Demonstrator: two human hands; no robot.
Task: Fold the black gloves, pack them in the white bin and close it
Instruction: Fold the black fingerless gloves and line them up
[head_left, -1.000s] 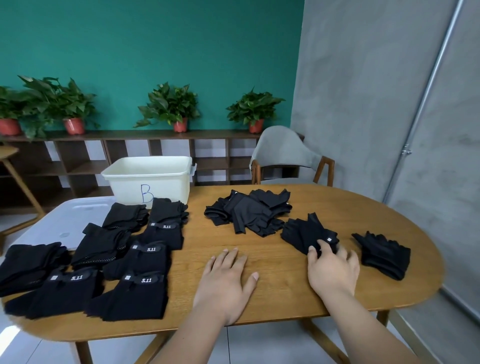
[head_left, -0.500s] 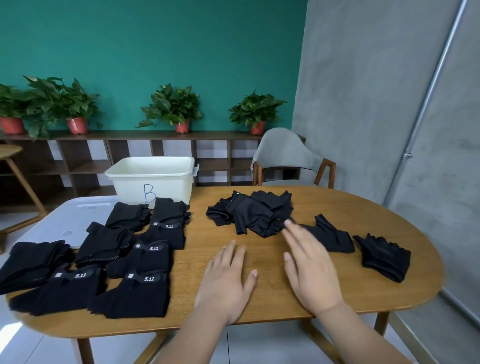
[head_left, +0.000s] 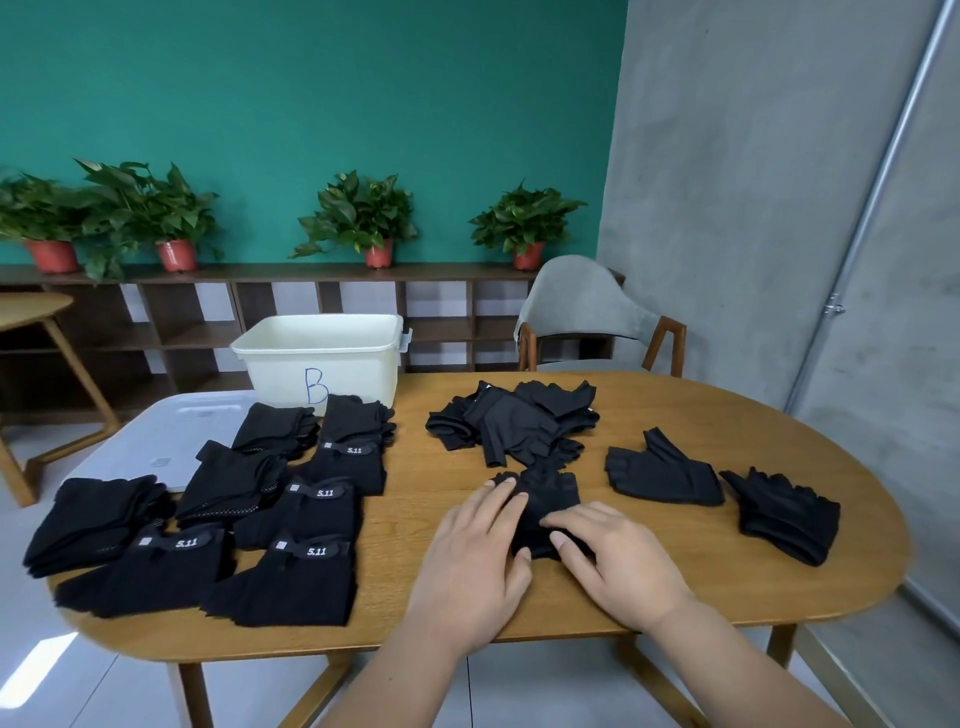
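Lying under left hand (head_left: 467, 561) and right hand (head_left: 618, 556) is one black glove (head_left: 551, 492).

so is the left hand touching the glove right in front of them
Touching: the head view shows the left hand with straight fingers lying on the glove.

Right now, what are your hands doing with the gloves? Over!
Left hand and right hand flat, pressing one black glove. White bin open, folded gloves beside it. Loose pile behind the glove, nothing blocking.

Matt cloth gloves (head_left: 519, 428), likely plastic bin (head_left: 332, 364), wooden table (head_left: 675, 577)
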